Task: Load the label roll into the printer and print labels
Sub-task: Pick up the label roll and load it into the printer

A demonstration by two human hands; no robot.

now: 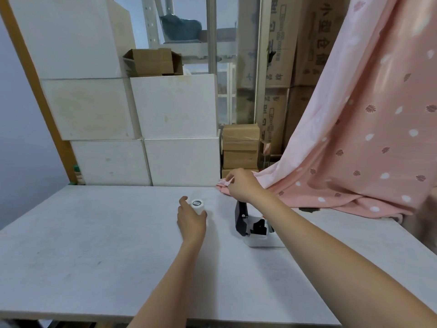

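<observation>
Left hand (pixel 191 221) was curled around the white label roll (pixel 198 205), fingers wrapped on its side, thumb on the far left of it. The roll stood on end on the bench (pixel 94 233), its dark core facing up, just left of the printer.

Right hand (pixel 241 185) was raised above the printer (pixel 254 229), fingers pinched together near the top edge of the raised black lid (pixel 240 218). Whether the fingertips actually touched the lid or a small white scrap could not be told; the hand itself hid the contact. The right forearm crossed in front of the printer's right side and covered part of it.

The printer was white-bodied, its lid swung up near upright, the black inner compartment exposed. It sat near the middle of the bench, apart from the roll.

Pink patterned cloth (pixel 354 138) hung at right and spilled onto the bench's far right corner, just behind the right hand. White foam boxes (pixel 142 110) were stacked behind the bench's far edge; brown cartons (pixel 240 145) stood between them and the cloth.
</observation>
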